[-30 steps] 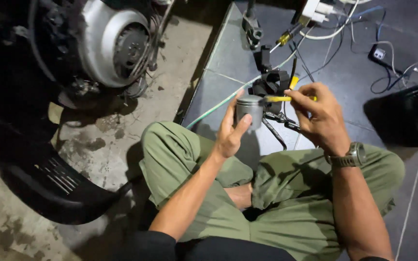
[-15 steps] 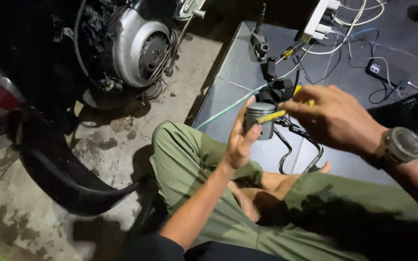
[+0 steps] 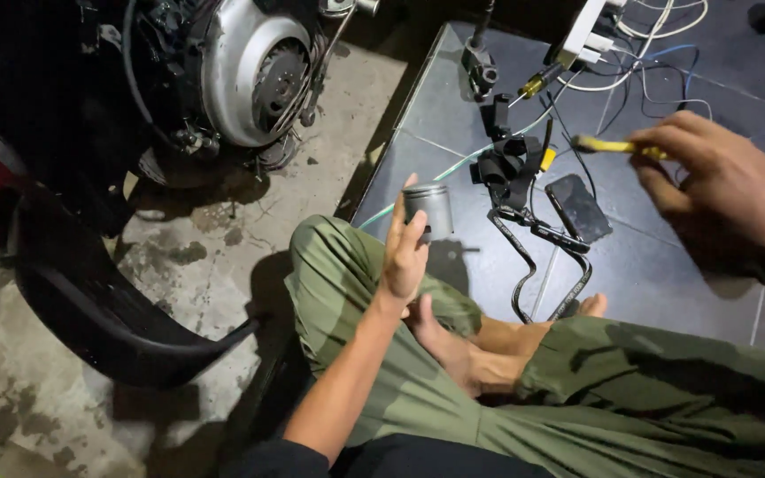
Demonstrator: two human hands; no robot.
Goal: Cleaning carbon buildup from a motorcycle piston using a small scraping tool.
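Observation:
My left hand (image 3: 403,252) holds a small grey metal cylinder, a piston (image 3: 428,209), upright above my left knee in green trousers. My right hand (image 3: 719,190) is raised to the right, apart from the piston, and grips a thin yellow-handled tool (image 3: 608,147) that points left. I sit cross-legged with bare feet (image 3: 489,341) on dark floor tiles (image 3: 657,265).
A motor scooter's silver engine cover (image 3: 254,75) and black body panel (image 3: 90,310) stand at the left on stained concrete. On the tiles lie a black phone (image 3: 577,208), black straps and parts (image 3: 511,168), a screwdriver (image 3: 537,84), white power strip (image 3: 586,31) and tangled cables.
My right hand has pulled the yellow tool away from the piston, up and to the right. The left hand still holds the piston in the same place.

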